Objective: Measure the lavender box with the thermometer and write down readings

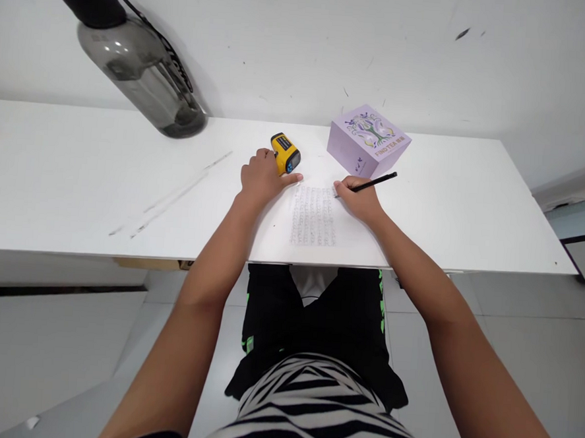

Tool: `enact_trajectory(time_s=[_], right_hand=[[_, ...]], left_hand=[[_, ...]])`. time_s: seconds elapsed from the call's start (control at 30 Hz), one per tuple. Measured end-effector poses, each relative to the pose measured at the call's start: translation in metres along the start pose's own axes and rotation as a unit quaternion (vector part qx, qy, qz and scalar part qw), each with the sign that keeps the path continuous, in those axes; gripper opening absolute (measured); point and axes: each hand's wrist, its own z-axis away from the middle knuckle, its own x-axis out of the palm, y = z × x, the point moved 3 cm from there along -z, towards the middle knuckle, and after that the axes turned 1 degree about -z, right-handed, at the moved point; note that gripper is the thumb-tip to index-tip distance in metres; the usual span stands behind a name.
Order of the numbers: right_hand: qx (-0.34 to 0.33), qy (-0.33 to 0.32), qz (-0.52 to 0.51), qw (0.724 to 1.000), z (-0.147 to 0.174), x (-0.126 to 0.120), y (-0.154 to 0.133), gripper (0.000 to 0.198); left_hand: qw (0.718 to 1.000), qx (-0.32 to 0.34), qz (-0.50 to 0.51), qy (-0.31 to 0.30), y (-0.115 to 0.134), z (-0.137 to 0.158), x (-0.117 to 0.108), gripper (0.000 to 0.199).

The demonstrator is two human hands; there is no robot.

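My right hand [358, 195] is closed around a slim black pencil [375, 182], its tip on the white paper at the top right of the handwriting. Rows of small grey handwriting cover part of this sheet of paper [315, 217], whose edges barely show against the white table. My left hand [264, 175] lies at the paper's upper left, fingers curled at the handle end of a yellow and black infrared thermometer [283, 151]. Its thumb stretches out toward the top of the writing. The fingertips and the thermometer's handle are hidden under the hand.
Behind my right hand a lilac tea box [369, 141] stands near the wall. A tall grey see-through water bottle [143, 71] with a black lid stands at the back left. Dark scuff marks [185, 189] run across the white table [51, 184]. Its front edge is close to my body.
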Motion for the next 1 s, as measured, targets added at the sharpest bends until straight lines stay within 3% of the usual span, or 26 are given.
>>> enact_trajectory(time_s=[0.2,1.0], right_hand=[[0.012,-0.020,-0.002,1.000,-0.0005,0.0001,-0.0004,0.032],[0.012,0.021,-0.006,1.000,0.0025,-0.0026,-0.0016,0.036]], left_hand=[[1.000,-0.004,0.007,-0.002,0.0011,0.0014,-0.0020,0.083],[0.999,0.000,0.032,-0.004,-0.0004,0.0004,-0.0014,0.075]])
